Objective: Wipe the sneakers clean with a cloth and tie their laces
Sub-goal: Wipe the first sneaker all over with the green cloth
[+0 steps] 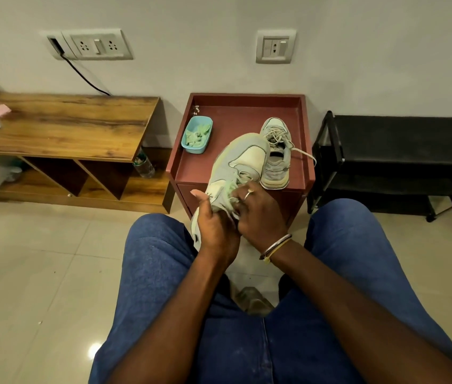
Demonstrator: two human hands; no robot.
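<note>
left hand [216, 225] holds sneaker [244, 159] across table [187, 177] front edge

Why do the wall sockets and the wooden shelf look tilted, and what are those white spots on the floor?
Head view: the wide-angle lens bends lines near the edges, so the sockets and shelf lean; head view again, the spots are likely lamp glare on the glossy floor; the sneaker in the middle is fairly sharp and evenly lit.
</note>
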